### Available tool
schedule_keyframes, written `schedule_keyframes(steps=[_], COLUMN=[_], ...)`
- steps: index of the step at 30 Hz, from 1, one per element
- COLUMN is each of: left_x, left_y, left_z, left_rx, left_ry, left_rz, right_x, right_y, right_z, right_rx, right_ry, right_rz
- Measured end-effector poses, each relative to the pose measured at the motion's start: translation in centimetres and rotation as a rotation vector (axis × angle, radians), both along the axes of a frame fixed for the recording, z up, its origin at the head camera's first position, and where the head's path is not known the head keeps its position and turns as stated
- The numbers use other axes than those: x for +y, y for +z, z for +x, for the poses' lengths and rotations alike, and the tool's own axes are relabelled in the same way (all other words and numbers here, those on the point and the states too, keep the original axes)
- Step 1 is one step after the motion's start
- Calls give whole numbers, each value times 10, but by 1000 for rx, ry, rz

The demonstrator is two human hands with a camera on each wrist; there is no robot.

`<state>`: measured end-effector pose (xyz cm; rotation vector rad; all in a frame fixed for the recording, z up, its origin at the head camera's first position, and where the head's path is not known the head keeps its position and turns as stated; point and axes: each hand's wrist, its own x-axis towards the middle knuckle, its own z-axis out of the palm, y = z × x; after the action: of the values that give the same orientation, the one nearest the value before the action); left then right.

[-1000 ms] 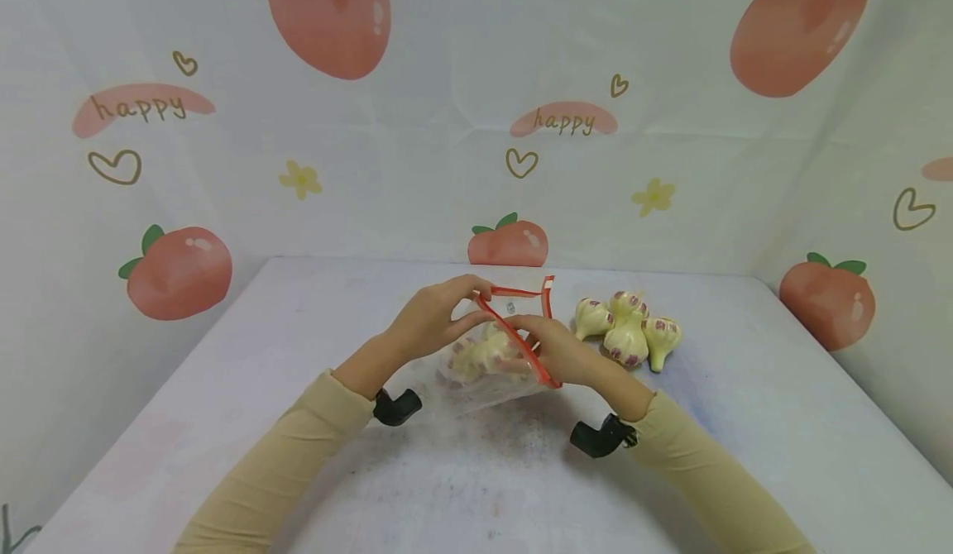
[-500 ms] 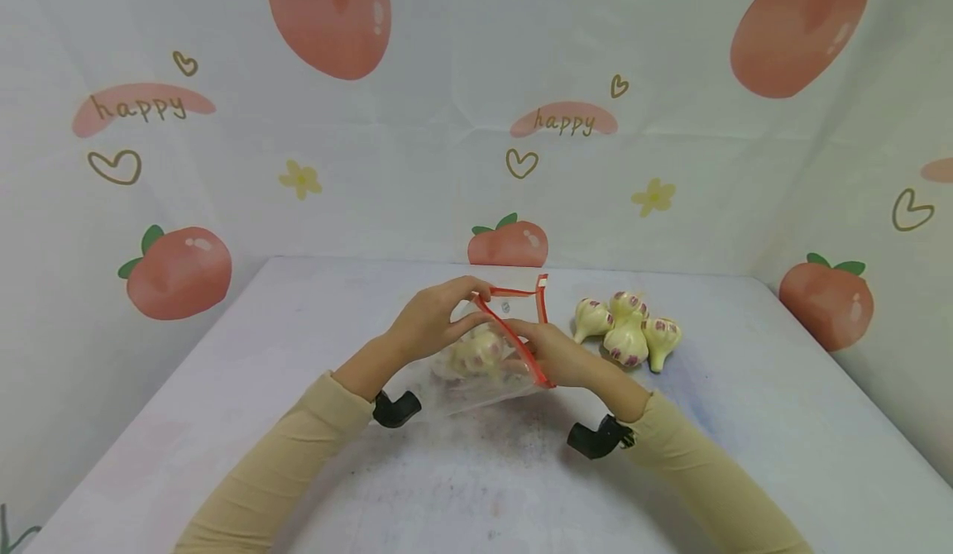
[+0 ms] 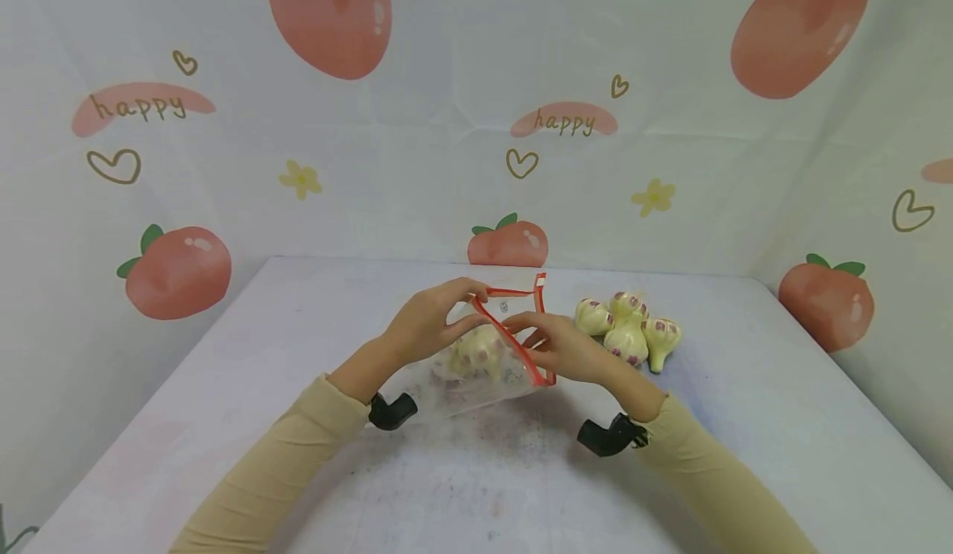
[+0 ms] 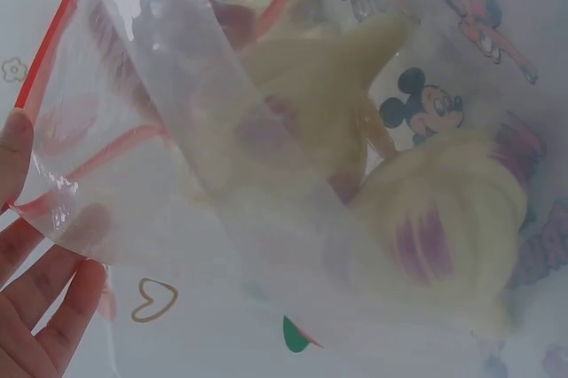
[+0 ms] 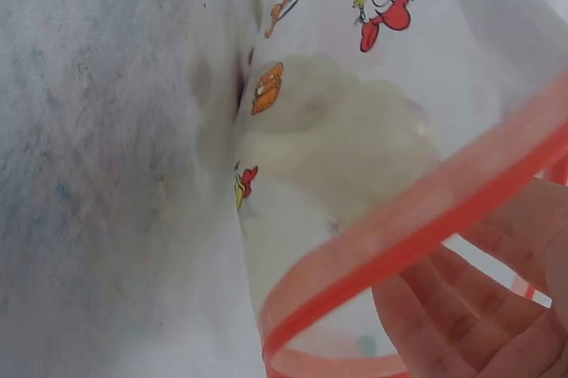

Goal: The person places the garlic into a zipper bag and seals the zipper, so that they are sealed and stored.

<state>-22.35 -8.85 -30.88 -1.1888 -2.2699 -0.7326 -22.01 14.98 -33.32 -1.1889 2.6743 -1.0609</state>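
A clear zip bag [image 3: 495,387] with a red-edged mouth lies tilted on the table, its mouth facing right. Garlic bulbs [image 3: 476,351], whitish with purple patches, show through the plastic; in the left wrist view a garlic bulb [image 4: 444,227] lies close to the camera. My left hand [image 3: 426,322] pinches the upper rim of the mouth between thumb and fingers. At the mouth is my right hand [image 3: 569,349], its fingers loosely bent and partly behind the red edge [image 5: 390,245], holding nothing visible. Cartoon figures are printed on the bag.
Several more garlic bulbs [image 3: 625,344] sit grouped on the white table [image 3: 744,422], just right of the bag and behind the right hand. A printed cloth backdrop [image 3: 417,124] rises at the table's far edge. Black wrist mounts [image 3: 392,411] stick out below both wrists.
My right hand has drawn back from inside the bag toward its mouth. Garlic inside has shifted slightly left. The left hand keeps its hold on the rim, nearly still.
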Motion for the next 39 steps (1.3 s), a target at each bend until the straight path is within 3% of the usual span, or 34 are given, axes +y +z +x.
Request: schedule_keyframes(steps=[11, 26, 39], left_x=[-2, -6, -9], left_y=[-1, -5, -4], left_z=[1, -2, -2], left_rx=[-5, 17, -15], left_ry=[11, 8, 8], left_rz=[6, 34, 55], right_x=[16, 50, 80], right_y=[4, 5, 13], right_z=[3, 3, 7], right_rx=[22, 44, 125], right_ry=[-51, -184, -294], right_rz=[-21, -40, -31])
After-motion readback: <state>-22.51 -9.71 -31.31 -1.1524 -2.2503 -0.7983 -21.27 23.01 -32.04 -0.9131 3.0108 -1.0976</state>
